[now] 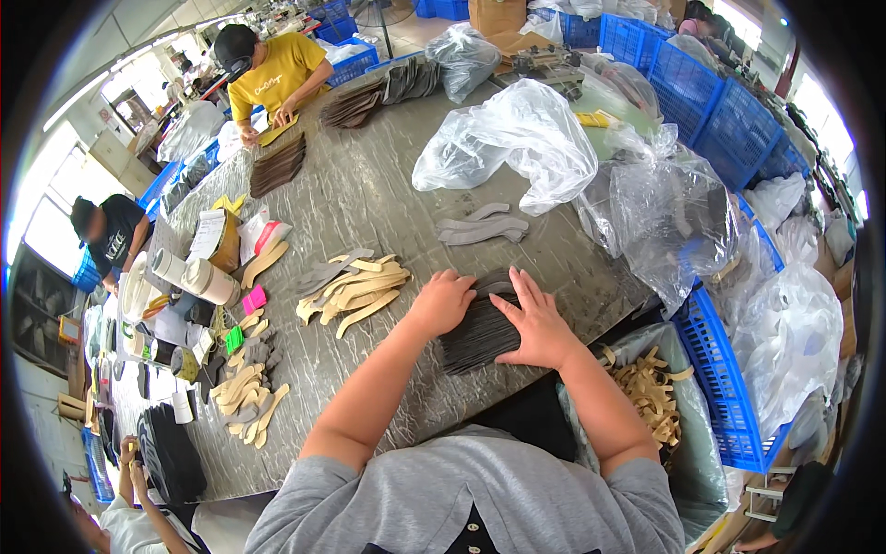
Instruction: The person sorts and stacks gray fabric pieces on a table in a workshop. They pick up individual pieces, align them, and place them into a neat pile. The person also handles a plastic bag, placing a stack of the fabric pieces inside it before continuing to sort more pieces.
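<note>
A neat stack of dark grey, strip-like pieces (472,340) lies on the table right in front of me. My left hand (443,302) touches its upper left edge, fingers slightly bent and not wrapped round anything. Against the right side of the stack rests my right hand (541,325), its fingers stretched and the thumb reaching over the top. Beyond the stack are a few curved grey pieces (482,226). To the left is a loose heap of beige curved pieces (355,288) with some grey ones among them.
Another beige and grey heap (247,402) lies farther left, near cups (208,280). Clear plastic bags (517,138) cover the far right of the table (369,185). A lined bin of beige scraps (651,397) and a blue crate (729,379) stand right. A person in yellow (277,78) works opposite.
</note>
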`<action>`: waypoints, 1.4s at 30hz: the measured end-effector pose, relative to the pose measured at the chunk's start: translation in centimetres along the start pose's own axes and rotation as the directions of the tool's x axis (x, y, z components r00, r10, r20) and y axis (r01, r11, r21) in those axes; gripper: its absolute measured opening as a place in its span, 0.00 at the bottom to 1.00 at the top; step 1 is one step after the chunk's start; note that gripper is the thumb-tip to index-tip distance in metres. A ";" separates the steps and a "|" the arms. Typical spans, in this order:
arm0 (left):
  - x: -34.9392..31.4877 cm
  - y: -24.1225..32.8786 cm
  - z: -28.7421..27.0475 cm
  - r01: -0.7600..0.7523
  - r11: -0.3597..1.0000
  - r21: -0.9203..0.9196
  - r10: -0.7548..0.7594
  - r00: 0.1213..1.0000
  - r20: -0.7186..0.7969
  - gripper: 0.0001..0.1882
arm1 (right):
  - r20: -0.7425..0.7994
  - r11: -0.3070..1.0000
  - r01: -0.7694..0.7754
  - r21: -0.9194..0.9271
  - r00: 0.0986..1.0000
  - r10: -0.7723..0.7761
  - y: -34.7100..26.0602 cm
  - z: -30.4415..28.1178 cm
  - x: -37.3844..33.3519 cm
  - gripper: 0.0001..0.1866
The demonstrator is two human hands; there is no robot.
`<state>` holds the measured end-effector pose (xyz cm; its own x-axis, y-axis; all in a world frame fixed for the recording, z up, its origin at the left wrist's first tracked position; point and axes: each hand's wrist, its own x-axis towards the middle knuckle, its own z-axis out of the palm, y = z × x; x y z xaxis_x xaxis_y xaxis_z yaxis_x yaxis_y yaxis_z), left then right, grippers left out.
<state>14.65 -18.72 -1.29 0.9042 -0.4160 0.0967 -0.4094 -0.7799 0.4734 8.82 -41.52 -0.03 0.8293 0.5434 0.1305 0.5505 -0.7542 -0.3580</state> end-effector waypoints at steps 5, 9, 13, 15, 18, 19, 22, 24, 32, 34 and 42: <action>0.0 0.2 0.4 -0.008 0.993 -0.115 0.001 0.998 -0.058 0.17 | -0.018 0.996 -0.081 0.035 0.997 0.082 -2.3 0.2 -0.8 0.55; -0.3 0.1 -0.1 -0.128 0.990 -0.063 0.128 0.992 -0.008 0.17 | -0.060 0.995 -0.076 0.057 0.995 0.080 -2.4 0.5 -0.9 0.57; -1.7 -0.9 -0.5 -0.239 0.955 -0.178 0.227 0.970 -0.086 0.16 | -0.020 0.997 -0.070 -0.031 0.997 0.070 -1.7 -0.5 0.2 0.60; -2.1 -2.1 0.3 -0.194 0.946 -0.258 0.144 0.969 -0.200 0.16 | 0.019 0.996 -0.062 -0.065 0.998 0.063 -1.8 -0.2 0.7 0.62; -2.2 -1.9 0.9 -0.159 0.953 -0.259 0.093 0.964 -0.250 0.13 | 0.030 0.997 -0.032 -0.076 0.999 0.034 -2.2 1.0 0.9 0.65; -2.0 -2.0 1.0 -0.126 0.954 -0.272 0.056 0.966 -0.252 0.13 | 0.009 0.997 -0.022 -0.074 1.000 0.023 -2.0 0.8 1.3 0.65; -1.5 -1.9 0.9 0.019 0.934 -0.356 -0.119 0.957 -0.263 0.12 | -0.010 1.000 -0.010 -0.022 1.000 0.010 -1.0 0.8 2.5 0.65; -1.1 -2.2 0.6 0.035 0.911 -0.411 -0.139 0.964 -0.228 0.13 | 0.012 0.996 -0.043 0.081 0.999 0.043 -0.6 0.8 3.3 0.66; -1.8 -3.8 1.3 -0.225 0.872 -0.434 0.125 0.961 -0.249 0.29 | -0.094 0.999 -0.008 -0.040 0.996 0.004 -1.2 0.8 3.5 0.63; -2.5 -4.5 1.2 -0.191 0.764 -0.616 0.117 0.980 -0.158 0.42 | -0.065 0.999 -0.038 -0.012 0.997 0.037 -1.6 0.5 3.3 0.63; -3.3 -0.4 -2.2 -0.251 0.941 0.226 0.199 0.953 0.230 0.68 | -0.039 0.995 0.003 -0.101 0.999 -0.007 -0.6 0.3 2.9 0.66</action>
<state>12.14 -16.00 0.14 0.7519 -0.6591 -0.0146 -0.6401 -0.7352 0.2231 10.86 -39.40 0.28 0.8284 0.5341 0.1686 0.5601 -0.7860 -0.2619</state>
